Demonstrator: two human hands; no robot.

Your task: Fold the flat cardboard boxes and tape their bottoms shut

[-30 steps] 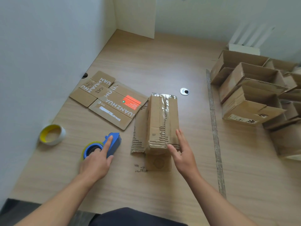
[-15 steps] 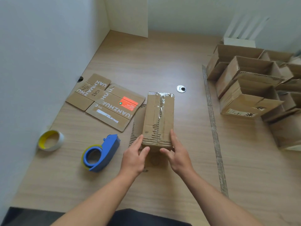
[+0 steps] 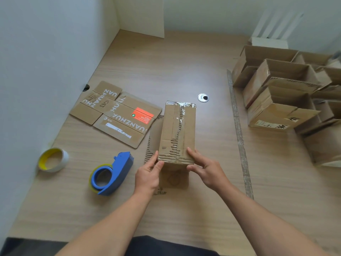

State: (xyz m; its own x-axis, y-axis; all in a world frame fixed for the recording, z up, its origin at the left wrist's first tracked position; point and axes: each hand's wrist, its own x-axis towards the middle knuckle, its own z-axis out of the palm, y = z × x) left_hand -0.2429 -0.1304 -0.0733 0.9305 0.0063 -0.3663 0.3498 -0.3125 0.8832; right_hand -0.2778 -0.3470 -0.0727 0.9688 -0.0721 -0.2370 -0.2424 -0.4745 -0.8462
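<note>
A brown cardboard box (image 3: pixel 177 132) stands upside down on the wooden table, its bottom flaps closed and covered by a strip of clear tape. My left hand (image 3: pixel 148 175) touches the box's near left corner with thumb and fingers. My right hand (image 3: pixel 204 169) holds the near right corner, fingers on top and thumb on the front face. A blue tape dispenser (image 3: pixel 112 173) lies on the table left of my left hand. A flat unfolded box (image 3: pixel 116 112) with white lettering and an orange label lies further back on the left.
A yellow-cored tape roll (image 3: pixel 52 159) sits near the left wall. Several folded open boxes (image 3: pixel 282 100) are stacked at the right. A round metal grommet (image 3: pixel 203 97) is set in the table behind the box. A strip of tape (image 3: pixel 239 132) runs along the table.
My left hand let go of the blue tape dispenser and moved right to the box's near left corner. My right hand slid down to the near right corner.
</note>
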